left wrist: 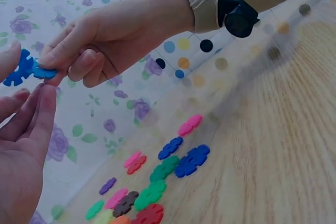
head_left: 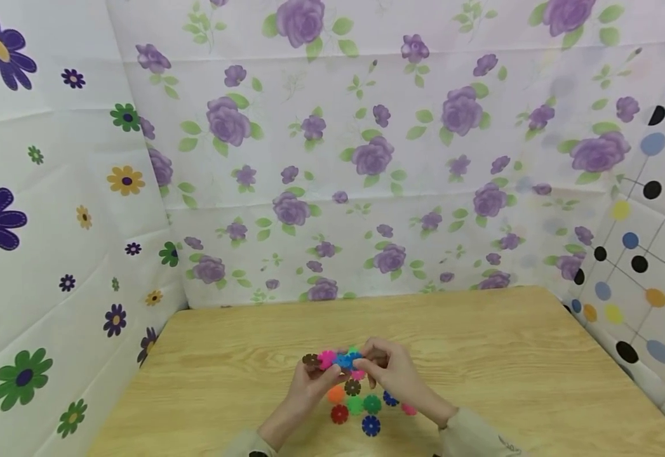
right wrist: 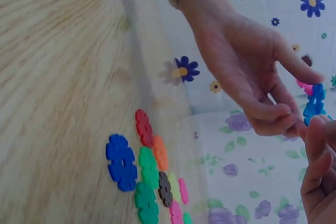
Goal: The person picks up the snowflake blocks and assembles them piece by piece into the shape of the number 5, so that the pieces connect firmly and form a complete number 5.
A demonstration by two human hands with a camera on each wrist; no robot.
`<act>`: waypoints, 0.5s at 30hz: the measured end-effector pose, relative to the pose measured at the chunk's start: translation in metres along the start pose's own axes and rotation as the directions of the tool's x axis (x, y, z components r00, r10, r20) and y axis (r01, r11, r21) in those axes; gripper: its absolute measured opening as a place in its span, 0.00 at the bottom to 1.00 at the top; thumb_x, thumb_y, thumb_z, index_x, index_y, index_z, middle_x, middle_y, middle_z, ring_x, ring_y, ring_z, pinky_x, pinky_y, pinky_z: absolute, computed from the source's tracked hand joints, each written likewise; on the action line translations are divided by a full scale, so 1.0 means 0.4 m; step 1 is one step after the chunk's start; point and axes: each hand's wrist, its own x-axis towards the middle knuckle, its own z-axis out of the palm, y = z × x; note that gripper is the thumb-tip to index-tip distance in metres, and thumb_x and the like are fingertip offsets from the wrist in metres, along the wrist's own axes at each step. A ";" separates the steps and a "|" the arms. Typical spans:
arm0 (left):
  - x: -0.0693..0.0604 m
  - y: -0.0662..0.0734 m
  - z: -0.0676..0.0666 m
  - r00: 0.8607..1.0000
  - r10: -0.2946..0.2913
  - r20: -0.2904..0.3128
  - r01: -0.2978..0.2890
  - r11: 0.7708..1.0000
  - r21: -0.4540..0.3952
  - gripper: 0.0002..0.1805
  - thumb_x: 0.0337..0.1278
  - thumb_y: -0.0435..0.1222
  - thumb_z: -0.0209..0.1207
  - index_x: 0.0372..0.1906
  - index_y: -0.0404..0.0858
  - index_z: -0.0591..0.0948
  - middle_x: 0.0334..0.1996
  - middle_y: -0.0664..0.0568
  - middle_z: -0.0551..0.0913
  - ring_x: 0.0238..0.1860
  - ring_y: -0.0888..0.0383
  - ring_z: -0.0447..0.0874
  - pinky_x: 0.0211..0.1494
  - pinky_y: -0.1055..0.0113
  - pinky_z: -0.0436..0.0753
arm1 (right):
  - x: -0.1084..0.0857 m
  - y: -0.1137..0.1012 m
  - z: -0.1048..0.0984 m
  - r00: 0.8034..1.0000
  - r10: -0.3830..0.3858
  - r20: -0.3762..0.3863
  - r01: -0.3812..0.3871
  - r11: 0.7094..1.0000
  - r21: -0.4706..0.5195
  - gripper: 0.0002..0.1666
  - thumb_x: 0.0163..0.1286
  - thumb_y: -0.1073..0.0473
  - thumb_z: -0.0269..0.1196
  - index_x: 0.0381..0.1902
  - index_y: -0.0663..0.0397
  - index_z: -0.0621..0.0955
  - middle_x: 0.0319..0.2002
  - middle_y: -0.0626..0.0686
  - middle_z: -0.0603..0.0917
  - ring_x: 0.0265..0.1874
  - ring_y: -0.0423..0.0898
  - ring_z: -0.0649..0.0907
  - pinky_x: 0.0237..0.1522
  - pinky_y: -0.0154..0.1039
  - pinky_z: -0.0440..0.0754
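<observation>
I find the bench (head_left: 241, 355) wood-grained. My left grip (head_left: 309, 384), thumb against curved fingers, holds a joined strip of discs (head_left: 326, 359) above it. My right grip (head_left: 394, 369), nearly closed, pinches a blue disc (left wrist: 45, 73) at the strip's right end. Loose coloured discs (head_left: 371, 425) lie below, near centre.

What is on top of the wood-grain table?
Flower-shaped discs: red, orange, brown, green, blue, pink and purple. In the head view, the left hand and right hand hide part of the table and whatever is there.
</observation>
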 end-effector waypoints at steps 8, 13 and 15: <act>0.007 -0.024 0.021 0.972 -0.120 -0.201 0.127 0.992 0.021 0.15 0.57 0.30 0.64 0.48 0.26 0.83 0.34 0.60 0.89 0.40 0.62 0.88 0.47 0.65 0.85 | 0.005 -0.005 -0.002 0.994 0.109 0.028 -0.110 0.993 0.045 0.10 0.70 0.58 0.60 0.39 0.61 0.82 0.22 0.61 0.83 0.12 0.51 0.79 0.13 0.33 0.75; 0.014 -0.040 0.037 0.951 -0.125 -0.282 0.134 0.991 0.010 0.07 0.55 0.32 0.66 0.40 0.41 0.87 0.33 0.59 0.89 0.39 0.59 0.88 0.48 0.60 0.85 | 0.007 -0.006 0.001 0.993 0.110 0.031 -0.110 0.994 0.006 0.11 0.70 0.55 0.60 0.39 0.57 0.83 0.28 0.65 0.85 0.15 0.49 0.80 0.18 0.39 0.80; 0.017 -0.046 0.040 0.942 -0.130 -0.310 0.130 0.991 -0.024 0.06 0.55 0.33 0.66 0.36 0.47 0.88 0.33 0.58 0.89 0.39 0.59 0.88 0.48 0.62 0.85 | 0.008 -0.006 0.001 0.993 0.113 0.027 -0.113 0.993 -0.030 0.11 0.70 0.53 0.61 0.40 0.54 0.83 0.31 0.64 0.85 0.17 0.48 0.81 0.21 0.40 0.82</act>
